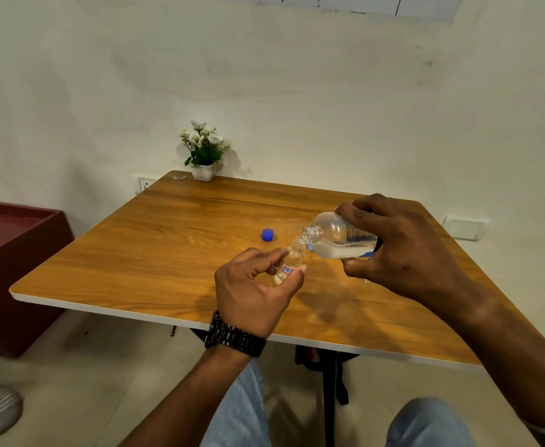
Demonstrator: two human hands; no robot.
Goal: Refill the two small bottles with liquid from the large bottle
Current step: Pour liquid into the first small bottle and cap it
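second small bottle (365, 280) mostly hidden behind right hand (403, 250), label print unreadable

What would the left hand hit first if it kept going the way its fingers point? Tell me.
The left hand grips the small bottle, fingers pointing up and right. Going on, it would probably meet the neck of the large bottle tilted in the right hand. Depth is hard to judge.

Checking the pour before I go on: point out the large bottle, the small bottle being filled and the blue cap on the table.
large bottle (335, 236), head view, clear shoulder behind the neck.
small bottle (288, 269), head view, its label.
blue cap (267, 235), head view, its top.
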